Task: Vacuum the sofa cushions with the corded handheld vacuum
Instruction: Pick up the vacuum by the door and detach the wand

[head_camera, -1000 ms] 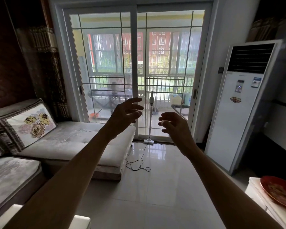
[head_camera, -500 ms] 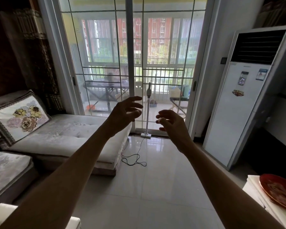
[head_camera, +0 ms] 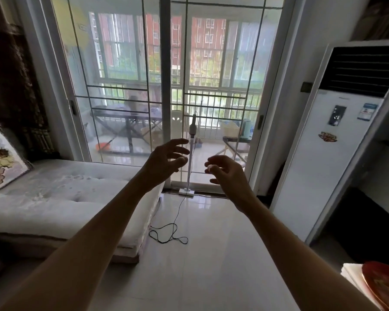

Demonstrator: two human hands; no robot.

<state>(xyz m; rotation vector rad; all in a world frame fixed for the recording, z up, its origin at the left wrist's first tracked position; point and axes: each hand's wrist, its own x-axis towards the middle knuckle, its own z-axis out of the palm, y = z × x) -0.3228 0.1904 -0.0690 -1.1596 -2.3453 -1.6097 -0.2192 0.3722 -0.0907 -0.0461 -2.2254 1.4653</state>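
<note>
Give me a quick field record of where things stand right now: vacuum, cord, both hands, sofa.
vacuum: upright against the glass door, base on the floor, untouched
cord: runs down from the vacuum, loops on the tiles beside the sofa
left hand: raised, fingers spread, empty
right hand: raised, fingers loosely curled, empty
sofa: at left, pale cushion, floral pillow at its far left
step: vacuum not yet picked up

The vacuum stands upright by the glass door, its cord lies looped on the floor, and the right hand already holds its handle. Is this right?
Not quite. In the head view the right hand holds nothing. The vacuum stands upright by the glass door, its cord looped on the floor.
</note>
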